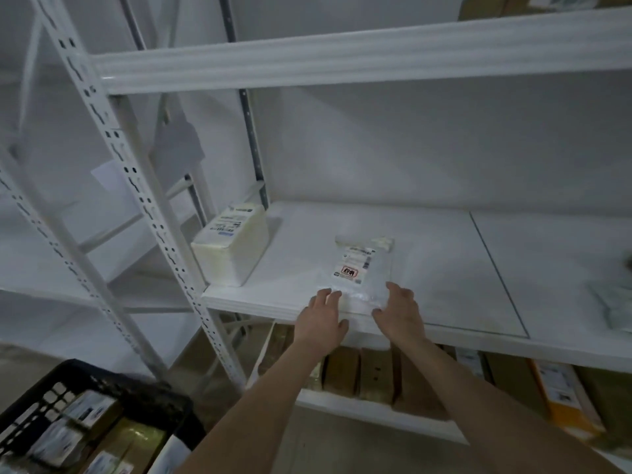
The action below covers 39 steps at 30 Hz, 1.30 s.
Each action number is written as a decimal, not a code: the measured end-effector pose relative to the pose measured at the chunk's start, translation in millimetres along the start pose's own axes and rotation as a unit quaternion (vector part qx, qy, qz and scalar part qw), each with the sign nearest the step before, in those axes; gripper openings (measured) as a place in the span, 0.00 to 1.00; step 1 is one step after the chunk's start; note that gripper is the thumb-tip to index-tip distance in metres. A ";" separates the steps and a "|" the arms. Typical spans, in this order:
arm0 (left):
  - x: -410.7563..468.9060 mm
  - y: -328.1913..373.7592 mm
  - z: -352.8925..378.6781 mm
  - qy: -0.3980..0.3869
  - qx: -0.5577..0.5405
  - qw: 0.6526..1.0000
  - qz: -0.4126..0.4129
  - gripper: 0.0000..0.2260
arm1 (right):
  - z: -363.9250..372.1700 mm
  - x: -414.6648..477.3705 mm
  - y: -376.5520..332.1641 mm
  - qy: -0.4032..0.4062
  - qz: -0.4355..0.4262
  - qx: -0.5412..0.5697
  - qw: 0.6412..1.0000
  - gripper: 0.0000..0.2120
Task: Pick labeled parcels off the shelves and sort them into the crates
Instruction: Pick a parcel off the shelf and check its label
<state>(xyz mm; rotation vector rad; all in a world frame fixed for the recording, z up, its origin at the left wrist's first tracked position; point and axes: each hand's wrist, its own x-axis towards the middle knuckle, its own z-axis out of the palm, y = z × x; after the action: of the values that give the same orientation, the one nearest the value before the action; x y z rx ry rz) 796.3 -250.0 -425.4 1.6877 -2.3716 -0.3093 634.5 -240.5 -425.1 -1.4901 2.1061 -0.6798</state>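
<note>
Parcel: a flat clear-plastic parcel (357, 268) with a white label and a red mark, lying on the middle shelf (444, 261), its near edge at the shelf's front lip
Left grip (321, 319): released, fingers stretched onto the parcel's near left corner, thumb apart along the shelf lip
Right grip (400, 313): released, fingers laid over the parcel's near right corner, thumb pointing in toward the left grip
White block (229, 248): a thick labeled packet, well left of the parcel on the same shelf, beside the upright
Crate (68, 398): black, latticed, at lower left, with labeled parcels inside
Cartons (359, 371): brown, in a row on the shelf below
Pale bag (612, 302): at the right edge, blurred
</note>
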 end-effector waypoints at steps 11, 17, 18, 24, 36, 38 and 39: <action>97.7 -28.9 0.9 -0.033 -0.231 0.958 -0.165 0.28 | -3.2 67.7 4.1 0.009 0.108 0.214 0.971 0.41; 99.2 -29.3 9.7 -0.061 -0.257 0.948 -0.180 0.08 | -7.7 79.1 14.9 0.008 0.141 0.173 0.975 0.29; 99.3 -29.8 9.4 -0.060 -0.249 0.948 -0.187 0.11 | -9.9 78.8 17.8 0.009 0.148 0.168 0.975 0.29; 96.2 -24.3 7.1 -0.065 -0.281 0.930 -0.226 0.19 | -14.3 70.3 23.8 -0.047 0.157 0.177 0.970 0.09; 54.3 -18.6 -5.1 0.023 -0.446 0.859 -0.251 0.16 | -9.8 35.0 28.3 -0.056 0.116 0.255 0.958 0.08; 41.8 -20.6 -4.8 0.031 -0.454 0.849 -0.269 0.17 | -6.3 30.3 28.0 -0.063 0.101 0.246 0.962 0.11; 35.4 -22.5 -4.3 0.035 -0.448 0.851 -0.272 0.17 | -4.1 27.7 27.3 -0.068 0.092 0.244 0.963 0.14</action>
<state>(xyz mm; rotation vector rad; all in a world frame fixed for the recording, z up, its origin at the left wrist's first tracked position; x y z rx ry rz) 806.5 -290.9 -426.0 1.7200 -1.2417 -1.1912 604.1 -258.4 -441.8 -1.0251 1.7754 -0.9159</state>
